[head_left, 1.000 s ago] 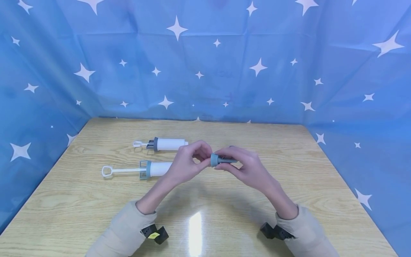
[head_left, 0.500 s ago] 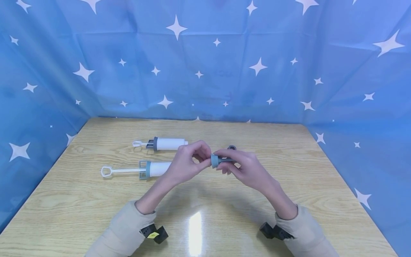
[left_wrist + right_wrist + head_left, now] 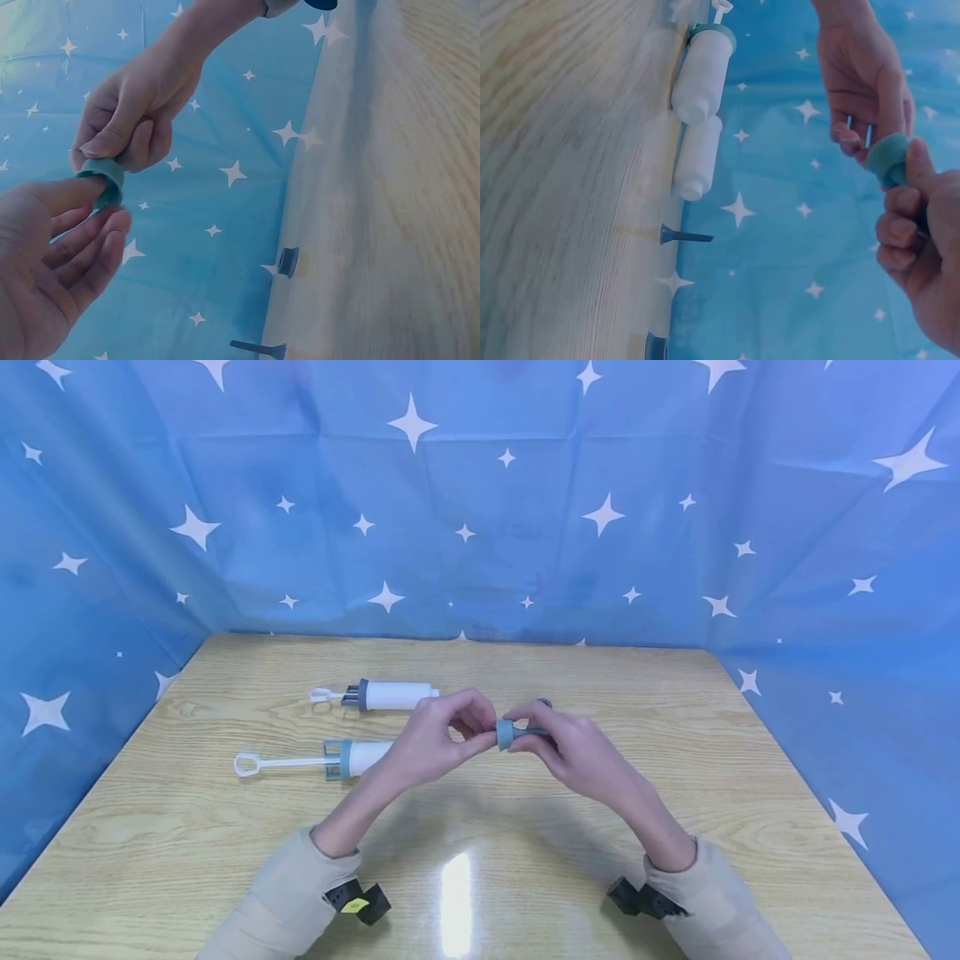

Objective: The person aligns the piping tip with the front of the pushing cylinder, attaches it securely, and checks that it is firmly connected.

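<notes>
Both hands meet in the middle of the head view around a teal funnel-shaped nozzle (image 3: 505, 735). My left hand (image 3: 442, 731) pinches its wide cup at the rim; in the left wrist view a fingertip sits inside the cup's opening. My right hand (image 3: 570, 743) grips the nozzle's narrow stem from the other side, hiding most of it. To the left lies a large white syringe-like tube (image 3: 367, 758) with a teal collar and a drawn-out plunger, partly covered by my left hand. Behind it is a smaller white tube (image 3: 397, 696) with a grey collar.
A dark stemmed nozzle (image 3: 686, 236) and a dark ring-shaped cap (image 3: 656, 347) stand on the wooden table (image 3: 262, 852). In the head view a dark piece (image 3: 545, 702) shows just behind my right hand. A blue star-patterned curtain (image 3: 480, 552) surrounds the table.
The teal nozzle has shifted slightly right between the hands. The right fingers moved along its stem, uncovering then partly hiding the dark piece behind. Both tubes stay put.
</notes>
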`<state>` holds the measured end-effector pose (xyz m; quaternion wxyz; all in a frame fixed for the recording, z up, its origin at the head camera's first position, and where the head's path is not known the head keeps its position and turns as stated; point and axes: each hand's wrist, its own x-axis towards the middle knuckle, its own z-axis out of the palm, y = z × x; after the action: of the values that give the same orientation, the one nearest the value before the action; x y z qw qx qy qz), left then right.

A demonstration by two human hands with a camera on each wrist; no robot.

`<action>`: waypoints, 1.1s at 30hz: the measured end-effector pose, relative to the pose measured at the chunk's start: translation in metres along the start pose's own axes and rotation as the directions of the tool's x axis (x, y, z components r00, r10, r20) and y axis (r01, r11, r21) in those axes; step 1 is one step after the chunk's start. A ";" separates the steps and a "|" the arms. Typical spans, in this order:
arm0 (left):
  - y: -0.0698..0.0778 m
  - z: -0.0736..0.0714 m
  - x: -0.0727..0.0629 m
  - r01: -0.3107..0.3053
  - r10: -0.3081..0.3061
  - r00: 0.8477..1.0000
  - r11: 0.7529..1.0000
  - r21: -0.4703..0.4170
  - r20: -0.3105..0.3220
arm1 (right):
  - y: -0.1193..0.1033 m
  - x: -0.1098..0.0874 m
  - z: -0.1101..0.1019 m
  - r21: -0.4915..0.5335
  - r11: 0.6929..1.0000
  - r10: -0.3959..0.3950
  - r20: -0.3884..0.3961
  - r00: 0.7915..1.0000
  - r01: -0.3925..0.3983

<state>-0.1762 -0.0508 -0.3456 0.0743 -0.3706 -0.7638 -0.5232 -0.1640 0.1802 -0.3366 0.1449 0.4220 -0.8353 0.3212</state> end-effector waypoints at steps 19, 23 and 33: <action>-0.028 -0.032 -0.007 0.091 -0.158 0.977 0.917 0.388 0.146 | 0.010 -0.002 -0.001 -0.019 1.000 0.018 0.024 1.000 -0.018; -0.035 -0.038 -0.012 0.127 -0.225 0.957 0.895 0.429 0.186 | 0.011 -0.002 -0.002 -0.012 0.999 0.039 0.033 0.999 -0.038; -0.052 -0.051 -0.024 0.200 -0.345 0.909 0.852 0.484 0.232 | 0.015 -0.002 -0.002 -0.020 0.996 0.088 0.046 0.995 -0.087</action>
<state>-0.2066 -0.1156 -0.3738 -0.0389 -0.3073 -0.9108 -0.2729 -0.1746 0.1896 -0.3423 0.1147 0.3911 -0.8590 0.3098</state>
